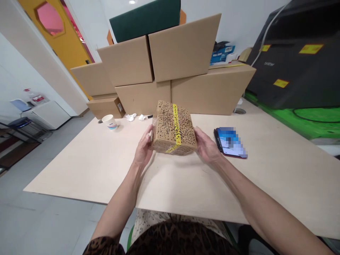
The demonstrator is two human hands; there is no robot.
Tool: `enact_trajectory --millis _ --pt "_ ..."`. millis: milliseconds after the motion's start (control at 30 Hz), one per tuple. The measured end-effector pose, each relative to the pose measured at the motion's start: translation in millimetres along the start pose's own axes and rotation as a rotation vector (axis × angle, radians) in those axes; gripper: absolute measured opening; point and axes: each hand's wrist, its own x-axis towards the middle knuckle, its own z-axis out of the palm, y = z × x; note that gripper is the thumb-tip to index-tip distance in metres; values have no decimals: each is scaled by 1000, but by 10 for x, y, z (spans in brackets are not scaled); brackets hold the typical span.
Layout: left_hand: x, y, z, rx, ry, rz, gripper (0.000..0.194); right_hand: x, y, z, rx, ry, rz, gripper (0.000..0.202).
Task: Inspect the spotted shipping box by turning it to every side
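Note:
A small cardboard box [166,129] with dark speckles and a strip of yellow printed tape [176,124] is held between my two hands. It is tilted, its top turned toward me, and seems to be a little above the tabletop. My left hand [144,147] presses on its left side, the fingertips partly hidden behind it. Against the right side lies my right hand [207,145], thumb up and the other fingers mostly out of sight. Just right of that hand a phone or tablet with a lit screen [231,141] rests on the table.
Large cardboard boxes [183,49] are stacked along the back of the pale table [79,170], a dark green box [146,21] on top. A paper cup [109,122] and crumpled tissues [131,117] stand back left. A dark machine [297,67] on a green surface is at right.

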Motion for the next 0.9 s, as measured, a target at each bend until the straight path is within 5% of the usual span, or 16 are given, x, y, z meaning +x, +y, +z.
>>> enact_trajectory --millis 133,267,433,633,767,900 --pt "64 57 -51 -168 94 40 40 -67 104 18 -123 -57 153 45" --pt "93 79 -37 -207 147 -85 48 -71 220 5 -282 -15 219 51" --pt "37 93 -4 -160 104 -88 67 -46 211 -9 -380 150 32 70" --pt "-57 45 36 106 -120 39 83 -196 162 94 -467 -80 -256 64" --pt "-52 52 8 146 -167 80 86 -240 188 127 -433 -77 -292 58" --pt "-48 -4 25 204 -142 92 73 -174 225 94 -365 78 -283 59"
